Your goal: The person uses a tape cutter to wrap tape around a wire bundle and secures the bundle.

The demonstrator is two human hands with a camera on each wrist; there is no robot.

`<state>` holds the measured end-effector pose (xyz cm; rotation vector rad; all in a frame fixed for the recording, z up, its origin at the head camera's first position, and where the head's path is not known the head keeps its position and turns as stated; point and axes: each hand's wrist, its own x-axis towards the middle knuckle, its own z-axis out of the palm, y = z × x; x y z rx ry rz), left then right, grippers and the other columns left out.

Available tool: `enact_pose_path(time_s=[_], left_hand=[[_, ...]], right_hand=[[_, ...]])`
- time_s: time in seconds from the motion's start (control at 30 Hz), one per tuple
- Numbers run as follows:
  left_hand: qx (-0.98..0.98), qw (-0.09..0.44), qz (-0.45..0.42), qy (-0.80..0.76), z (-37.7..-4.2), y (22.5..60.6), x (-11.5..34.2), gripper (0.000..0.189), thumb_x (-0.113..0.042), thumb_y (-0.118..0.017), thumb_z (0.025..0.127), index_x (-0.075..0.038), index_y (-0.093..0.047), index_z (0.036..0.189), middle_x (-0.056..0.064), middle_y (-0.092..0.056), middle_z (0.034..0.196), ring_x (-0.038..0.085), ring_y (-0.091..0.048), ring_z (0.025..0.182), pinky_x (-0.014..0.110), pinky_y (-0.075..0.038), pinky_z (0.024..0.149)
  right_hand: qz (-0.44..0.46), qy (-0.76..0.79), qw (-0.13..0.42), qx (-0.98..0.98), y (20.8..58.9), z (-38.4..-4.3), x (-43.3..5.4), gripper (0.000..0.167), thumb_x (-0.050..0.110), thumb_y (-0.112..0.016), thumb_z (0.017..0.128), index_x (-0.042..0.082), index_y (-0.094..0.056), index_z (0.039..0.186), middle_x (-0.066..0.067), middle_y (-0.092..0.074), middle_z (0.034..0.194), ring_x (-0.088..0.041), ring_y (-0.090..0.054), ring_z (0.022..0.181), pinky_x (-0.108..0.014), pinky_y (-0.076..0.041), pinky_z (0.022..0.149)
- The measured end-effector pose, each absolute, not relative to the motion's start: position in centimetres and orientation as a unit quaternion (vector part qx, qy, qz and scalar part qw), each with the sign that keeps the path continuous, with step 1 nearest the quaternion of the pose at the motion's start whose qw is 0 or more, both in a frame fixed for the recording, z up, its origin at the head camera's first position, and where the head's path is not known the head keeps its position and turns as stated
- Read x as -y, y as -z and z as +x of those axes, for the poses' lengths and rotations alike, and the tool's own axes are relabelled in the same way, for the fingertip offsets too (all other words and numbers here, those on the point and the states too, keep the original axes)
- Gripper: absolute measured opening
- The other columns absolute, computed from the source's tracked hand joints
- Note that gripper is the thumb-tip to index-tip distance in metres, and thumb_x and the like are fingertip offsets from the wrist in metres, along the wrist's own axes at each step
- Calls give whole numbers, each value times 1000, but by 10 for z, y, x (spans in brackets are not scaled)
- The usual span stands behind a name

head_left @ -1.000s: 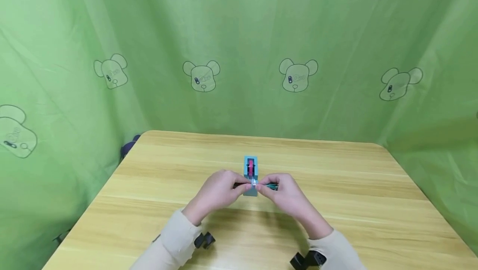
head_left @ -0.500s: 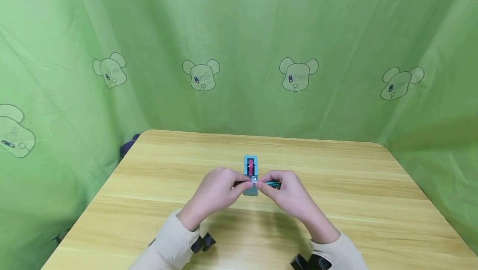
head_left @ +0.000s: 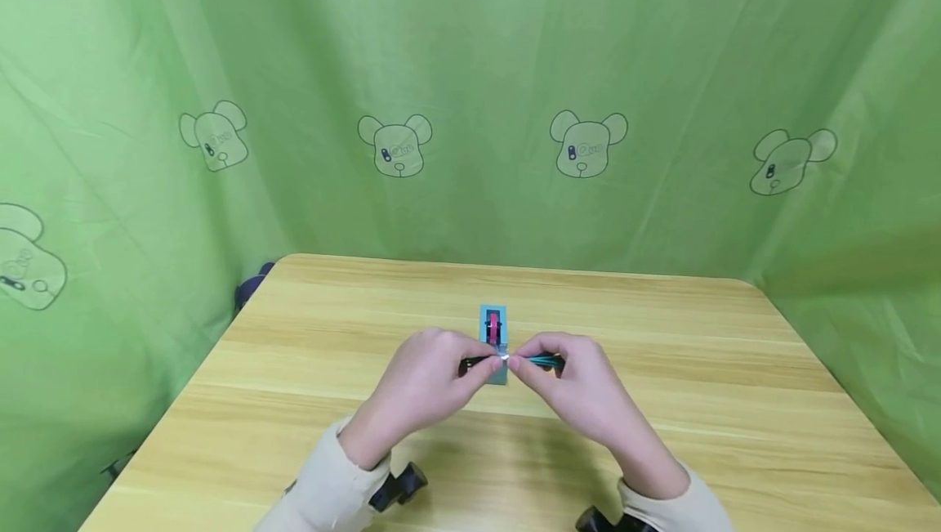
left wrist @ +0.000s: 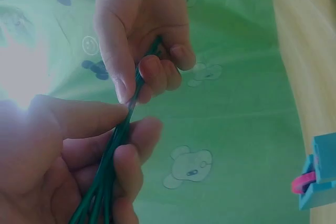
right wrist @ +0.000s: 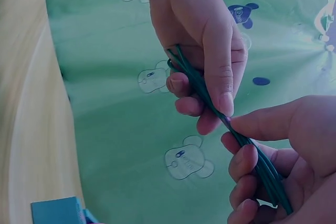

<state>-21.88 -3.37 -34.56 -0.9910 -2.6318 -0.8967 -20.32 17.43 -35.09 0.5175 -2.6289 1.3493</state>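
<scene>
Between my hands a bundle of thin green wires (head_left: 546,360) is held crosswise above the table; it shows more clearly in the left wrist view as green strands (left wrist: 107,163). My left hand (head_left: 430,377) pinches it near the middle with thumb and fingertips. Close beside, my right hand (head_left: 584,385) pinches it too, the strands running back under its fingers. A small shiny clear strip (head_left: 505,357), apparently tape, sits at the middle between the fingertips. How far it wraps is hidden. Just behind the hands stands a blue tape dispenser (head_left: 483,326) with a pink core.
The wooden table (head_left: 662,336) extends around the hands to a green curtain (head_left: 470,213) printed with bear heads. Black wrist cameras (head_left: 400,487) sit at both cuffs. Something dark purple (head_left: 250,287) is beyond the table's far left edge.
My right hand has shifted slightly to the right, and more of the wire bundle shows beneath it. Both hands keep pinching the bundle. The dispenser stays put.
</scene>
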Motion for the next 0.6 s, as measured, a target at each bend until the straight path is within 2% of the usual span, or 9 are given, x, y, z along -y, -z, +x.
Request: enact_pose_path(time_s=[0.17, 0.37, 0.6], left_hand=[[875, 142, -347, 306, -212, 341, 34, 18, -29, -66, 96, -19, -79, 98, -13, -62, 72, -1, -38, 45, 21, -35, 47], [861, 184, -361, 307, -206, 336, 35, 14, -26, -68, 95, -19, -80, 94, -16, -58, 68, -1, -38, 46, 20, -35, 46], [846, 209, -376, 316, -200, 333, 35, 12, -24, -69, 93, -17, -79, 92, -14, -60, 69, -3, -38, 48, 19, -36, 48]], right_hand=[[170, -445, 99, 874, 343, -195, -172, 7, 24, -74, 91, 19, -73, 86, 8, -67, 83, -15, -50, 65, -27, -43, 56], [181, -440, 128, 870, 336, -187, -171, 6, 23, -74, 90, 22, -74, 85, 12, -67, 83, -13, -56, 76, -30, -47, 66], [202, -427, 157, 868, 331, -181, -172, 5, 20, -74, 90, 20, -74, 85, 15, -66, 83, -10, -57, 77, -29, -47, 69]])
